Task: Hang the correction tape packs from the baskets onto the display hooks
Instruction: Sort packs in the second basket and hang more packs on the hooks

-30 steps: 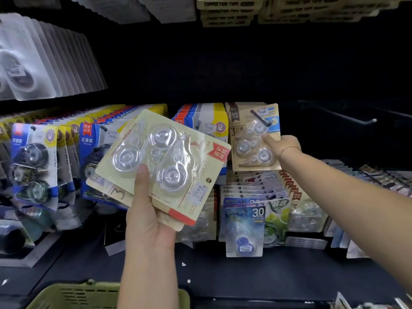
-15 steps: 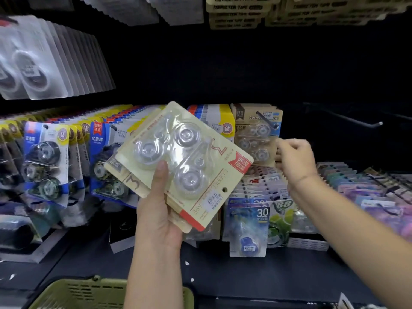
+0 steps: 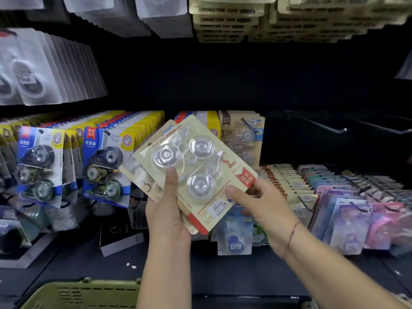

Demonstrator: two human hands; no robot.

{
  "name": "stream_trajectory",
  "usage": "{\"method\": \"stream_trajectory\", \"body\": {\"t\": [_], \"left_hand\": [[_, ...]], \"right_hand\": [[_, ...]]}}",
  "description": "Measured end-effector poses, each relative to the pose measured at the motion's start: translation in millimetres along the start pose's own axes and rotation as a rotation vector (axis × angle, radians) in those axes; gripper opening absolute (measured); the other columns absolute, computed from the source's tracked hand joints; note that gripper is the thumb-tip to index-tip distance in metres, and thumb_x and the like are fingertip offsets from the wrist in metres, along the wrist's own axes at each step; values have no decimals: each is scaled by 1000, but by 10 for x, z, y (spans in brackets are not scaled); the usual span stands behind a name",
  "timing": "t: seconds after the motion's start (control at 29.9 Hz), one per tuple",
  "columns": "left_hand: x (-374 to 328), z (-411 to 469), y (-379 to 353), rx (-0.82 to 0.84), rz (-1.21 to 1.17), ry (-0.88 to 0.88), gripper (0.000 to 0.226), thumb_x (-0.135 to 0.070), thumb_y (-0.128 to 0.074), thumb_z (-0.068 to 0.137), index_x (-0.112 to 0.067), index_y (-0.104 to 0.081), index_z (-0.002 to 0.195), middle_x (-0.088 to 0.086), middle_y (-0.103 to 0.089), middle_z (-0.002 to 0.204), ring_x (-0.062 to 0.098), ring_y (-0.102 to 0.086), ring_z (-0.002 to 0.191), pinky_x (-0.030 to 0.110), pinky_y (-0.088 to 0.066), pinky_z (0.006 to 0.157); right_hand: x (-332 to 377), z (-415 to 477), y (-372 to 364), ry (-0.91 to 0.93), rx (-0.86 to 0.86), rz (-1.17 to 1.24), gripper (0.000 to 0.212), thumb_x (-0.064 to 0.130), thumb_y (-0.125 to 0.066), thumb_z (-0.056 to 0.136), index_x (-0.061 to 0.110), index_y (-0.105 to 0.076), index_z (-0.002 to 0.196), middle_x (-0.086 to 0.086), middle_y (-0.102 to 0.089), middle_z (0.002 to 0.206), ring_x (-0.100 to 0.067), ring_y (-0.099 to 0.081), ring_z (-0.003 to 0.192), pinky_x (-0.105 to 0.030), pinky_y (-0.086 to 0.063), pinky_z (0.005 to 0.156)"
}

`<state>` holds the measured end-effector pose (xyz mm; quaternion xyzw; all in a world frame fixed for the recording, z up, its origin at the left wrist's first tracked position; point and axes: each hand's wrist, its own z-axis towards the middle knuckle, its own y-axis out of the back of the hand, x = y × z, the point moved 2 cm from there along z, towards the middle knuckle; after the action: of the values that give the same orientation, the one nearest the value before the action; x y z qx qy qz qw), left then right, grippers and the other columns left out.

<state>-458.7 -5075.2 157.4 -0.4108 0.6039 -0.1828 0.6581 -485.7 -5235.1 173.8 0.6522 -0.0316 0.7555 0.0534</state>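
Across the whole back stands a dark display wall [image 3: 223,74], flat and black. At 9 o'clock hang long rows of blue and yellow packs [image 3: 102,166], shiny card with round dark tape wheels under clear plastic. At 3 o'clock lie rows of soft pink, blue and purple packs [image 3: 356,208], a bit blurry. At 12 o'clock hang tan card packs [image 3: 225,21] with the words "CORRECTION TAPE". At 7 o'clock is a green basket [image 3: 84,295] made of plastic with little slots in its wall. I cannot tell what is in it.

In the middle is the stack of tape packs [image 3: 138,170], tilted, with a corner pointing up. The top pack [image 3: 196,172] is pale card with a red corner and a bumpy clear plastic bubble. Three round see-through tape wheels sit in the bubble.

The left hand [image 3: 167,219] holds the stack from below, thumb pressed flat on the front and fingers curled behind. The right hand [image 3: 263,208] pinches the top pack's edge at 4 o'clock, thumb in front and fingers behind.

Just past the stack, at 1 o'clock, one tan pack [image 3: 243,139] hangs on a hook. At 2 o'clock a thin metal hook [image 3: 321,126] sticks out bare. A thin string band [image 3: 292,235] goes round the right wrist.
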Motion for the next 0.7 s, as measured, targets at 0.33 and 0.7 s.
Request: {"method": "stream_trajectory", "body": {"t": [0.33, 0.7], "left_hand": [[165, -105, -16, -149, 44, 156, 74, -69, -69, 54, -20, -68, 110, 4, -79, 91, 24, -77, 73, 45, -62, 60], [-6, -57, 142, 9, 380, 292, 71, -60, -74, 56, -16, -71, 111, 12, -79, 98, 32, -77, 87, 53, -59, 86]], "right_hand": [[-49, 102, 46, -85, -257, 337, 20, 17, -48, 102, 21, -67, 104, -3, -74, 101, -22, -72, 87, -39, -59, 71], [593, 427, 1111, -3, 163, -461, 23, 30, -56, 97, 10, -68, 95, -22, -68, 90, -29, -61, 72, -40, -50, 62]]}}
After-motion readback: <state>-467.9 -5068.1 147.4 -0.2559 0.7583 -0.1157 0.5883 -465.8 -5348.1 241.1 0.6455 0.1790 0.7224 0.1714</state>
